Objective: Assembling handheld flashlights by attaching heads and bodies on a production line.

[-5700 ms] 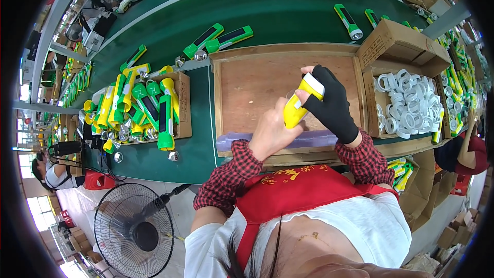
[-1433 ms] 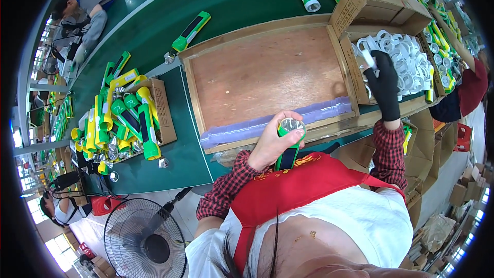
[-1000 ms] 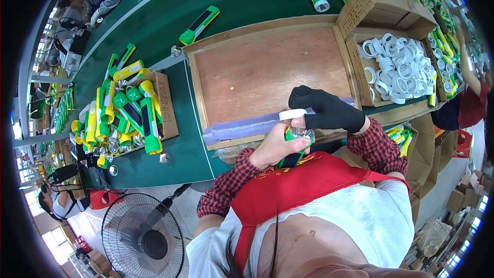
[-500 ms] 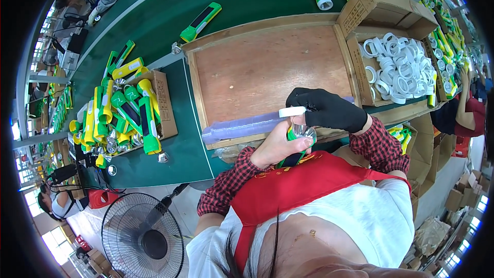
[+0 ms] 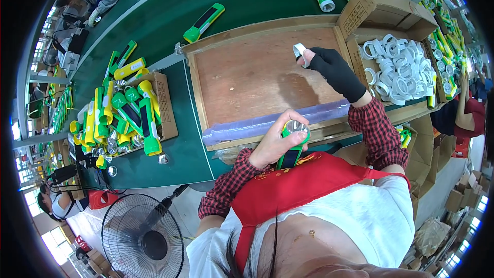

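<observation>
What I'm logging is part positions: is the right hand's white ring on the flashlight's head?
No, the right hand holds the white ring apart from the flashlight in the left hand.

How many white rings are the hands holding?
1: the ring is in the right hand. The left hand holds a flashlight. Any ring tucked inside a palm would be hidden.

I count 1 held flashlight [image 5: 290, 157], 1 held ring [image 5: 296, 50] (plus 1 tray [image 5: 242, 62]).

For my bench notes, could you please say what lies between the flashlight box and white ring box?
In the head view: green tabletop, then the wooden tray, the gloved right hand above it.
</observation>
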`<state>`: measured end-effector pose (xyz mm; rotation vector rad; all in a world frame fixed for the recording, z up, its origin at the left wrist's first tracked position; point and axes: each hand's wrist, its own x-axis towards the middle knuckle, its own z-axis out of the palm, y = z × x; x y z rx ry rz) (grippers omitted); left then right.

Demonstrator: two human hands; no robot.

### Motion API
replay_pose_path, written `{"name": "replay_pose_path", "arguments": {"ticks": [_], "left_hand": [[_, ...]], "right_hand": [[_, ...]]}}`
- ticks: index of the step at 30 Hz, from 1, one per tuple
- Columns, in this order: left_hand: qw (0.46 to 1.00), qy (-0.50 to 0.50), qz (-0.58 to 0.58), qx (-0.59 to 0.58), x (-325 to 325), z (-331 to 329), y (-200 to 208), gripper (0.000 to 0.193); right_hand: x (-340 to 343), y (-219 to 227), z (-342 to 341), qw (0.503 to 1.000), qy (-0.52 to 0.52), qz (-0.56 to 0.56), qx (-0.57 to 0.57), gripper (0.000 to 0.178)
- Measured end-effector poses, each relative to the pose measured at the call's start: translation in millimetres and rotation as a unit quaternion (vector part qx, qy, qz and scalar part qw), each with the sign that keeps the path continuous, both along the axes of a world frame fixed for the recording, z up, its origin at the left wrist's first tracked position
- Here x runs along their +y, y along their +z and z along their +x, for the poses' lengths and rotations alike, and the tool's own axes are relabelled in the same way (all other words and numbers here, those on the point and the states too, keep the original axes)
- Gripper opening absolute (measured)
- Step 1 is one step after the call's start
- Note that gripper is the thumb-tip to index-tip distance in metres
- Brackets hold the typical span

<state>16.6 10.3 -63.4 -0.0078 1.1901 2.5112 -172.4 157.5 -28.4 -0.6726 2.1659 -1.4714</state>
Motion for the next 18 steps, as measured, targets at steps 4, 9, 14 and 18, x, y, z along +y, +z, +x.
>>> {"name": "replay_pose_path", "arguments": {"ticks": [4,9,14,18], "left_hand": [[0.999,0.042,0.022,-0.026,-5.7,2.8,-9.4,0.032],[0.997,0.066,0.028,-0.023,-7.0,2.3,-12.8,0.031],[0.995,0.086,0.027,-0.043,-7.8,2.6,-13.5,0.031],[0.994,0.097,0.031,-0.033,-8.2,2.1,-14.0,0.032]], "right_hand": [[-2.1,-31.4,-9.3,1.000,0.000,-0.016,0.020,0.027],[0.0,-71.7,-22.7,0.947,0.023,0.061,0.315,0.022],[4.6,-95.9,-21.7,0.868,0.083,0.243,0.425,0.024],[14.4,-100.6,-33.0,0.895,0.052,0.190,0.399,0.025]]}}
